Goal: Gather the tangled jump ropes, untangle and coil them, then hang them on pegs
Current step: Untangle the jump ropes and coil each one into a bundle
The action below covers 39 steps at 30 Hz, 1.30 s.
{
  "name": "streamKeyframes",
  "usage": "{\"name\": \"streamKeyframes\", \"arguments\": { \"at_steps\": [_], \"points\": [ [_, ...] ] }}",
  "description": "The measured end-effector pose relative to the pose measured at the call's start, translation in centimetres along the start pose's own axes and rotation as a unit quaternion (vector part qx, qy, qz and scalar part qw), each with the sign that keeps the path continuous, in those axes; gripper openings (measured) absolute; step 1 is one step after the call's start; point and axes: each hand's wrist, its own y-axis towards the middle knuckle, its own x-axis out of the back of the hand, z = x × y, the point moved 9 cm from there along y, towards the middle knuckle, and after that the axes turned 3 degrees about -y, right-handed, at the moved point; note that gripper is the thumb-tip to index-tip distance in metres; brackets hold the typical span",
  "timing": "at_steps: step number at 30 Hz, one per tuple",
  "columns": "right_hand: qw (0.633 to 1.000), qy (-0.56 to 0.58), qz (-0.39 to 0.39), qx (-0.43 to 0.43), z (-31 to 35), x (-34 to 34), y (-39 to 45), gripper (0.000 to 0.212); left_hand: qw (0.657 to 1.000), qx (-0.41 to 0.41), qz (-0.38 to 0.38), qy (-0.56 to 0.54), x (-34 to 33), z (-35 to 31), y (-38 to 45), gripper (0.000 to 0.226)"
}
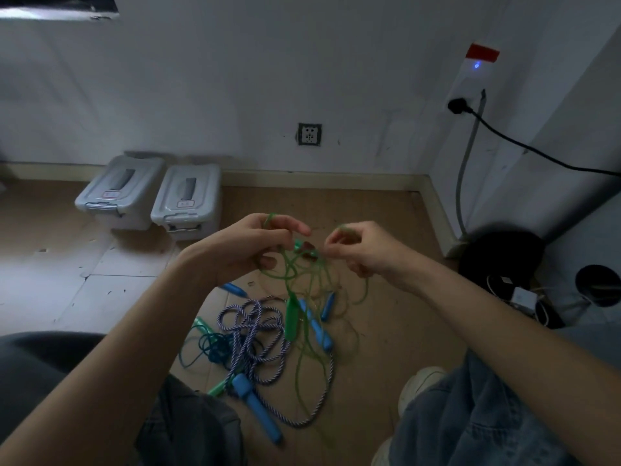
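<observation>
Both hands are raised above the floor (386, 331), working the same thin green jump rope (304, 274). The left hand (250, 245) has its grip curled on the rope: one loop passes over a fingertip at the top, and more strands run out beneath the palm. The right hand (358, 248) pinches another loop of that rope between thumb and forefinger, its other fingers curled under. Between the two grips the strands cross in a small knot, with a green handle end (299, 245) just beside the left fingers (something reddish sits there too, too blurred to name).

From the grips the green rope hangs down in loose loops, and its long green handle (291, 317) dangles directly below them. Under that, on the floor, lies the rest of the tangle: a purple-and-white braided rope (255, 334) with a blue handle (257, 406) nearest the person, a dark teal rope (210, 346) to the left of the braid, and further blue handles (317, 326) below the right grip.

Beyond the left grip, two grey lidded bins (186, 201) stand side by side against the wall (235, 79).
</observation>
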Motion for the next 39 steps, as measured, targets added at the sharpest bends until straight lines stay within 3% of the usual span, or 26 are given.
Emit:
{"name": "streamKeyframes", "arguments": {
  "at_steps": [2,4,8,10,11,14,16,18,23,25,27,28,30,33,36,39],
  "points": [
    [0.999,0.046,0.016,0.005,0.3,-0.2,-0.1,0.033,1.0,-0.003,0.021,-0.011,-0.8,-0.4,-0.2,0.014],
    [0.998,0.016,0.049,0.019,0.6,-1.3,-0.3,0.046,0.999,-0.006,0.044,-0.015,-1.5,-0.7,-0.4,0.009],
    [0.994,-0.083,0.05,0.06,1.8,-2.4,-0.6,0.01,0.999,-0.014,0.044,-0.011,-1.6,-1.1,-0.5,0.014],
    [0.979,-0.185,0.065,0.059,1.7,-2.8,-0.8,0.005,0.999,-0.018,0.024,-0.017,-0.9,-1.1,-0.6,0.019],
    [0.979,-0.184,0.072,0.054,1.7,-2.7,-0.8,0.004,1.0,-0.018,0.015,0.001,-0.6,-1.0,-0.6,0.02],
    [0.995,0.066,0.058,0.05,2.7,-0.9,-0.9,0.003,0.977,-0.001,-0.014,0.213,0.0,0.4,0.0,0.022],
    [0.972,0.226,0.024,0.061,3.3,1.0,-0.8,0.009,0.921,0.004,-0.026,0.389,0.0,1.8,0.7,0.018],
    [0.943,0.324,-0.013,0.076,3.5,2.3,-0.7,0.011,0.869,-0.003,-0.026,0.494,0.1,2.9,1.2,0.017],
    [0.905,0.406,-0.081,0.094,3.1,3.7,-0.4,0.014,0.851,0.07,-0.018,0.52,1.2,5.3,1.2,0.025],
    [0.896,0.421,-0.107,0.09,2.7,4.4,-0.2,0.018,0.891,0.035,0.002,0.452,0.2,4.8,1.4,0.017],
    [0.923,0.354,-0.133,0.073,2.2,5.1,0.0,0.021,0.963,0.0,-0.011,0.271,-0.1,3.3,1.0,0.007],
    [0.945,0.284,-0.154,0.057,1.8,5.4,0.0,0.022,0.98,-0.013,-0.038,0.196,0.6,2.6,0.7,0.005],
    [0.966,0.159,-0.204,0.019,0.8,6.4,-0.1,0.022,0.986,-0.017,-0.086,0.142,2.3,2.0,0.4,0.015],
    [0.967,0.008,-0.255,-0.006,0.2,7.6,-0.6,0.022,0.985,0.03,-0.112,0.129,3.3,3.2,0.1,0.013],
    [0.941,-0.279,-0.179,-0.065,-0.5,6.3,-0.3,0.013,0.986,0.041,-0.151,0.059,3.6,3.4,0.0,0.011],
    [0.905,-0.391,-0.101,-0.137,-2.2,4.7,-0.6,0.026,0.988,0.02,-0.147,0.042,2.7,2.2,0.1,0.008]
  ]
}}
